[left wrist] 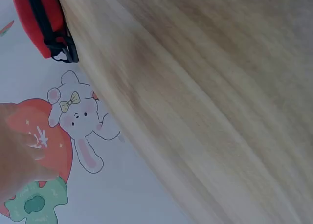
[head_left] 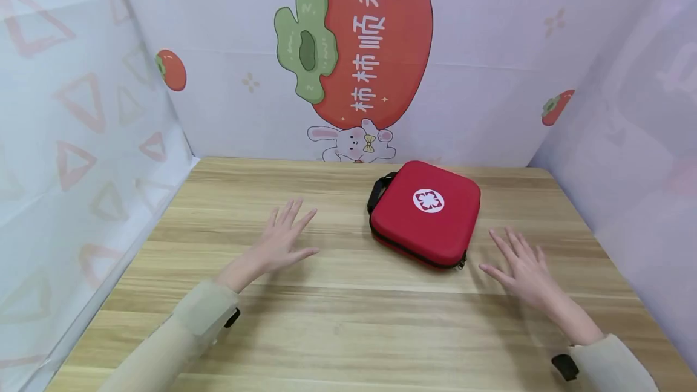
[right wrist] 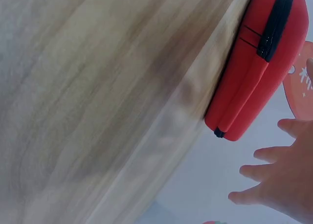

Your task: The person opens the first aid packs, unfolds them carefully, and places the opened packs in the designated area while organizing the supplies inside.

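Note:
A red zippered first-aid case (head_left: 427,222) lies closed on the wooden table, a white round emblem on its lid and a black handle (head_left: 379,191) on its left side. My left hand (head_left: 280,241) hovers over the table left of the case, fingers spread, holding nothing. To the right of the case is my right hand (head_left: 524,268), its fingers also spread and apart from the case. In the right wrist view the zipper (right wrist: 275,26) runs along the side of the case (right wrist: 249,87), with the right hand's fingers (right wrist: 259,172) near it.
The wooden table (head_left: 337,331) is bounded by a printed cloth backdrop (head_left: 229,107) at the back, with cloth walls on the left (head_left: 81,198) and right (head_left: 626,138). A black wrist strap (head_left: 565,366) shows at the right sleeve.

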Demonstrator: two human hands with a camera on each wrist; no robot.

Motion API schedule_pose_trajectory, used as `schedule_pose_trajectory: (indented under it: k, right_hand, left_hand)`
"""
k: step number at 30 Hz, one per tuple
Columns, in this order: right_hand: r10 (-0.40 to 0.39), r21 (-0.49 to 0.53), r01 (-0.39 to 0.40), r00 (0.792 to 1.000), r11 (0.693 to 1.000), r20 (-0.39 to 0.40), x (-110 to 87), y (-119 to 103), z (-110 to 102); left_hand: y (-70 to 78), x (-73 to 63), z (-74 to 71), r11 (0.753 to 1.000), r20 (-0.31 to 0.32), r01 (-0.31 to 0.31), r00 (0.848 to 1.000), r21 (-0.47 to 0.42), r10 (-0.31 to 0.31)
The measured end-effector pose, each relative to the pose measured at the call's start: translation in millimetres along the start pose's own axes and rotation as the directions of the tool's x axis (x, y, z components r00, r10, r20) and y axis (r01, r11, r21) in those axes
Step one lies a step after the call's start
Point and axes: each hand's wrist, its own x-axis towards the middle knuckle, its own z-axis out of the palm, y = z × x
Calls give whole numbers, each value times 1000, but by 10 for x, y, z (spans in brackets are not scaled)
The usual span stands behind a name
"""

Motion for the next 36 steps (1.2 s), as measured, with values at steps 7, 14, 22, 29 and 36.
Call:
schedule_pose_trajectory:
  k: [7,14,22,29,36]
  right_hand:
    - [-20,44,21,1000,999,-7,1,-7,33]
    - [-3,121,2,1000,993,5,-17,-44,86]
    - [47,262,-42,999,964,-13,-1,-97,155]
    - [39,390,-37,999,920,2,34,-155,216]
    - [43,417,-45,999,908,15,77,-190,293]
  left_hand:
    - [87,235,-5,997,7,-69,998,17,69]
    - [238,525,41,989,24,-147,989,22,147]
    - [447,810,127,973,34,-232,972,11,232]
    - [610,1017,243,969,107,-246,963,-10,246]
    - [747,1151,321,977,165,-208,963,-39,212]
